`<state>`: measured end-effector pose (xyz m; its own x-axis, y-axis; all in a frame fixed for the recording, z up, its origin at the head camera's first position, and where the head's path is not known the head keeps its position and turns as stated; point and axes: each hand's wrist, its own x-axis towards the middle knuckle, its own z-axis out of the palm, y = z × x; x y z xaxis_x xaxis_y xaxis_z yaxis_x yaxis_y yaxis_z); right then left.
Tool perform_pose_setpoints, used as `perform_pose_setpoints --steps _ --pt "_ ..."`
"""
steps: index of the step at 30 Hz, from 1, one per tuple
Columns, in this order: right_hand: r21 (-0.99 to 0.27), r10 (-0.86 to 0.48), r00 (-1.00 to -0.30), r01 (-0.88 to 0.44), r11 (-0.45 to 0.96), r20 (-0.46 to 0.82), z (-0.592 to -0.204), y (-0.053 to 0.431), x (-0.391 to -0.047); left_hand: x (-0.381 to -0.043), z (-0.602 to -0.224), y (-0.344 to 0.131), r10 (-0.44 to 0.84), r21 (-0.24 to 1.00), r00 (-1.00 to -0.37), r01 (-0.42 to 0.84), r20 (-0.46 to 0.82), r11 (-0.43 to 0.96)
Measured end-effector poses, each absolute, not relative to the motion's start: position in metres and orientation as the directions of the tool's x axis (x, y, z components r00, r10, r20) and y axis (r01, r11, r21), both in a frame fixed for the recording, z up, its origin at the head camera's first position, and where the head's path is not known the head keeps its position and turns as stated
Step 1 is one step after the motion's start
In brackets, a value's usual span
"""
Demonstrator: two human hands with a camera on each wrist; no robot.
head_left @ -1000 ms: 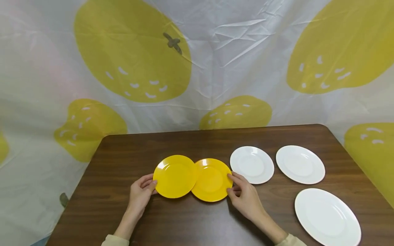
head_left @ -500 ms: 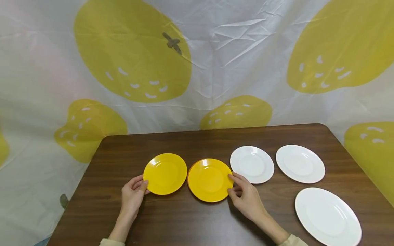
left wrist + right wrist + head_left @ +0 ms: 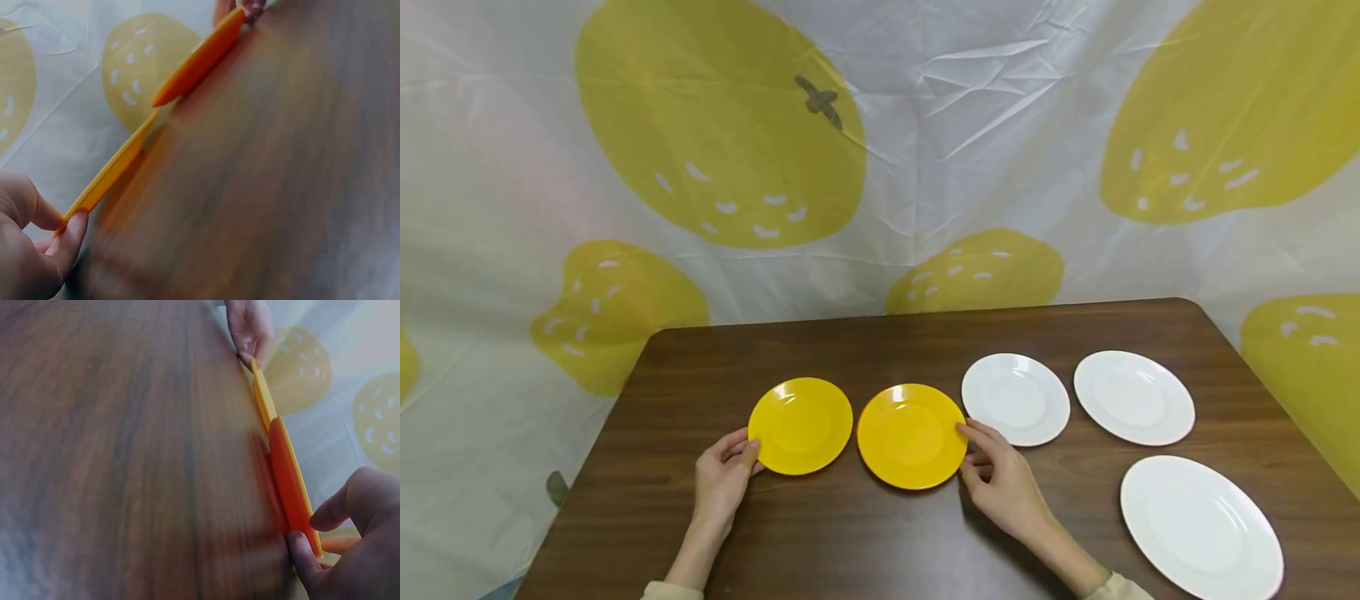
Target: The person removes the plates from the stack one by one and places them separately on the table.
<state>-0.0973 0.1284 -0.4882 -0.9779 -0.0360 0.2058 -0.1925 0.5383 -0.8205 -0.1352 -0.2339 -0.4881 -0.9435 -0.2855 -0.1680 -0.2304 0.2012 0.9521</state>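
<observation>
In the head view my left hand pinches the left edge of a yellow plate, thumb on top and fingers beneath. My right hand grips the right edge of a deeper yellow plate. A small gap separates the two plates. Both wrist views show the plates raised off the table. In the right wrist view an orange-red underside shows below a thin yellow rim; whether that is a second plate stacked underneath, I cannot tell. The left-hand plate looks thin and single in the left wrist view.
On the brown wooden table, three white plates lie to the right: a small one, a medium one and a larger one nearer the front. A lemon-print cloth hangs behind the table.
A second ago the left plate overlapped the right one. My left hand has drawn its plate leftward and apart. The right hand stays almost in place with its plate.
</observation>
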Motion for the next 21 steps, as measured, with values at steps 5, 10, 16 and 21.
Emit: perform_pose_setpoints --steps 5,10,16,21 --pt "-0.820 -0.033 -0.976 -0.198 0.537 0.214 -0.488 0.129 -0.096 -0.131 -0.487 -0.230 -0.317 0.894 -0.944 -0.216 -0.089 0.392" --pt "-0.818 -0.036 -0.971 -0.219 0.532 0.237 -0.490 0.130 -0.095 -0.126 -0.484 -0.222 -0.310 0.876 -0.947 -0.216 -0.081 0.431" --pt "-0.821 -0.021 -0.962 -0.244 0.516 0.272 -0.494 0.132 -0.093 -0.122 -0.475 -0.211 -0.310 0.865 -0.950 -0.178 -0.028 0.468" --pt "-0.824 -0.005 -0.959 -0.244 0.511 0.282 -0.494 0.132 -0.094 -0.119 -0.466 -0.192 -0.262 0.875 -0.964 -0.092 0.042 0.476"
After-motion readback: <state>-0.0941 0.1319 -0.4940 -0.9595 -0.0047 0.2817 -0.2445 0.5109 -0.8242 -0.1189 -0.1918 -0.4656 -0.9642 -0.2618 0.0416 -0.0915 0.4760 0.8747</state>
